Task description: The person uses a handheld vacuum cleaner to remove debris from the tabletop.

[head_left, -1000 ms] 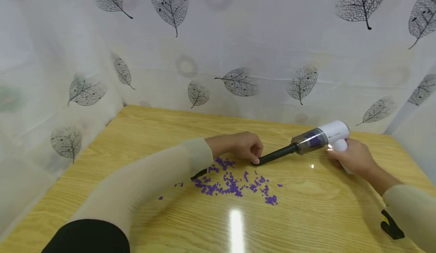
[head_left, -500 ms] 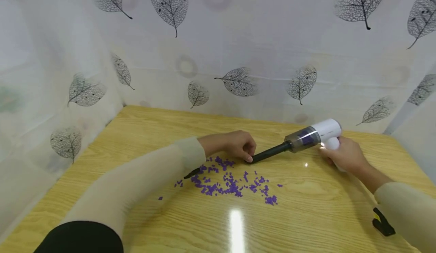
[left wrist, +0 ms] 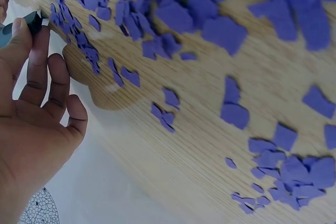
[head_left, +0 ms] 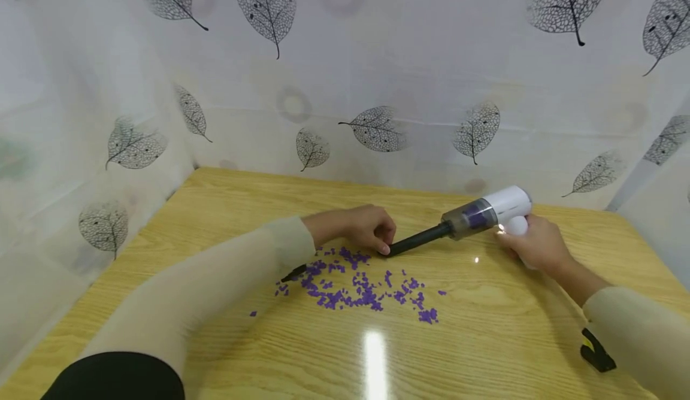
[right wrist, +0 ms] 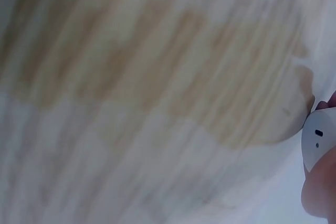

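Observation:
A white handheld vacuum cleaner (head_left: 507,204) with a smoky clear dust cup (head_left: 470,218) and a long black nozzle (head_left: 417,239) is held low over the table. My right hand (head_left: 539,245) grips its handle; in the right wrist view only part of the white handle (right wrist: 319,132) and some fingers show at the edge. Between thumb and index finger, my left hand (head_left: 369,227) pinches the nozzle's tip, also seen in the left wrist view, where the other fingers of the left hand (left wrist: 39,108) are loosely bent. Purple scraps (head_left: 366,295) lie scattered just left of and in front of the nozzle tip.
The wood-grain table (head_left: 485,352) has a glossy surface with a bright reflection. A white curtain (head_left: 345,76) printed with dark leaves hangs behind it and at the sides. Black straps (head_left: 597,352) hang at both wrists. Purple material shows inside the dust cup.
Both hands and the vacuum have shifted a little to the left together. My left hand keeps its pinch on the nozzle tip. The purple scraps on the table look unmoved.

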Action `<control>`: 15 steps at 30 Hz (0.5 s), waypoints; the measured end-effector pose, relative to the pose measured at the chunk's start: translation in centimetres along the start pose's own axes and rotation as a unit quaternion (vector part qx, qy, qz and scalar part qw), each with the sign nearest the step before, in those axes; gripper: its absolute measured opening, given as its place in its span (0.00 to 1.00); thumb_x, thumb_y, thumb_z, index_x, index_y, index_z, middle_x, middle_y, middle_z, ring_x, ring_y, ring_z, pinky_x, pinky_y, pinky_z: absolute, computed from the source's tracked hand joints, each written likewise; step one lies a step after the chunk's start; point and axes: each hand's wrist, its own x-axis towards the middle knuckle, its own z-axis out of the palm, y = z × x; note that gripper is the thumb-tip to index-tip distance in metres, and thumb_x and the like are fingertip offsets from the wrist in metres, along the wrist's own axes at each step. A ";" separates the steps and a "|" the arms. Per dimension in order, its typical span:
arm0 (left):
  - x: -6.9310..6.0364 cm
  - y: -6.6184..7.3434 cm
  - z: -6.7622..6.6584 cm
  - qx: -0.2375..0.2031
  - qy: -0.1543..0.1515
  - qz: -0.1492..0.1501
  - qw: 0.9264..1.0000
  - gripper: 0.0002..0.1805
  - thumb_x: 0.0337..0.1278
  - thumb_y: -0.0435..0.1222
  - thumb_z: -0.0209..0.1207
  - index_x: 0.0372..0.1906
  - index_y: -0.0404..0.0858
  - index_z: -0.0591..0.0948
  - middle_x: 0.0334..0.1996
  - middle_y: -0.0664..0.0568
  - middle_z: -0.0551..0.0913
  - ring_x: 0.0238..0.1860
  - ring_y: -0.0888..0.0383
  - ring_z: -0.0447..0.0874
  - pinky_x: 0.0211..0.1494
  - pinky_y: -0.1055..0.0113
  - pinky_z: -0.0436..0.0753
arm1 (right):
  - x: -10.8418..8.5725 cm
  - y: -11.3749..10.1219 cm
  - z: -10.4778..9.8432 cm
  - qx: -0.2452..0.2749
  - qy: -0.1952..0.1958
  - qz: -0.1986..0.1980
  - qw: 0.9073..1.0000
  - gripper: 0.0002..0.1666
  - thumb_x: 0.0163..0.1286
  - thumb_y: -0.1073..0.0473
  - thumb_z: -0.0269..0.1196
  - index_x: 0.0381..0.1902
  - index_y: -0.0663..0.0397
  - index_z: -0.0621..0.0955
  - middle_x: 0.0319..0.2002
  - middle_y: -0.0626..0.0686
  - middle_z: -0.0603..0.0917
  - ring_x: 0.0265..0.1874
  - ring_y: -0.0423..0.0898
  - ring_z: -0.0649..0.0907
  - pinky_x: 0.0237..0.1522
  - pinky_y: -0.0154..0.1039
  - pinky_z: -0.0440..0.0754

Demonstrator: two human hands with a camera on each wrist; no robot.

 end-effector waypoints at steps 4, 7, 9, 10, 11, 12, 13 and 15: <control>-0.3 -0.3 -0.1 -0.001 -0.001 -0.002 1.000 0.06 0.61 0.40 0.67 0.33 0.44 0.83 0.29 0.58 0.81 0.32 0.63 0.76 0.39 0.73 0.75 | 0.0 -0.5 0.2 -0.003 0.003 -0.002 1.000 0.21 0.64 0.49 0.65 0.30 0.63 0.75 0.21 0.54 0.79 0.22 0.46 0.75 0.22 0.38 0.72; -0.5 -0.5 -0.2 -0.003 -0.002 0.000 1.000 0.06 0.61 0.40 0.67 0.33 0.44 0.83 0.29 0.58 0.81 0.32 0.63 0.76 0.39 0.73 0.75 | 0.0 -0.7 0.3 -0.002 0.003 -0.001 1.000 0.21 0.64 0.49 0.65 0.30 0.63 0.75 0.21 0.54 0.79 0.22 0.47 0.75 0.23 0.38 0.72; -0.6 -0.6 -0.3 -0.005 -0.003 -0.001 1.000 0.06 0.61 0.40 0.67 0.32 0.44 0.83 0.29 0.58 0.81 0.32 0.62 0.76 0.39 0.73 0.75 | 0.0 -0.8 0.4 0.001 0.004 0.000 1.000 0.21 0.64 0.49 0.65 0.30 0.63 0.75 0.22 0.54 0.79 0.22 0.47 0.75 0.22 0.38 0.72; -0.7 -0.6 -0.3 -0.006 -0.004 -0.001 1.000 0.06 0.61 0.41 0.67 0.32 0.44 0.83 0.29 0.58 0.81 0.32 0.62 0.76 0.39 0.73 0.75 | 0.0 -0.8 0.4 0.001 0.005 0.001 1.000 0.21 0.64 0.49 0.65 0.30 0.63 0.75 0.22 0.54 0.79 0.22 0.47 0.75 0.22 0.38 0.72; -0.7 -0.7 -0.4 -0.006 -0.004 -0.001 1.000 0.06 0.61 0.40 0.67 0.32 0.44 0.83 0.29 0.57 0.81 0.32 0.62 0.76 0.39 0.73 0.75 | 0.0 -0.9 0.4 0.002 0.005 0.002 1.000 0.21 0.64 0.49 0.65 0.30 0.63 0.75 0.22 0.54 0.79 0.22 0.47 0.75 0.22 0.38 0.72; -0.8 -0.7 -0.4 -0.007 -0.005 -0.002 1.000 0.06 0.61 0.40 0.67 0.32 0.44 0.83 0.29 0.57 0.81 0.32 0.62 0.76 0.39 0.73 0.75 | 0.0 -0.9 0.5 0.002 0.006 0.002 1.000 0.21 0.64 0.49 0.65 0.30 0.63 0.75 0.22 0.54 0.79 0.22 0.47 0.75 0.22 0.38 0.72; -0.8 -0.7 -0.4 -0.008 -0.006 -0.003 1.000 0.06 0.61 0.40 0.67 0.32 0.44 0.83 0.29 0.57 0.81 0.32 0.62 0.76 0.39 0.72 0.75 | 0.0 -1.0 0.5 0.001 0.007 0.002 1.000 0.21 0.64 0.49 0.65 0.30 0.63 0.75 0.22 0.54 0.79 0.22 0.47 0.75 0.22 0.38 0.72; -0.9 -0.8 -0.5 -0.008 -0.007 -0.006 1.000 0.06 0.61 0.41 0.67 0.32 0.44 0.83 0.29 0.58 0.81 0.32 0.62 0.76 0.40 0.72 0.75 | 0.0 -1.1 0.6 -0.003 0.008 0.002 1.000 0.21 0.64 0.49 0.65 0.30 0.63 0.75 0.21 0.54 0.79 0.22 0.47 0.75 0.22 0.39 0.72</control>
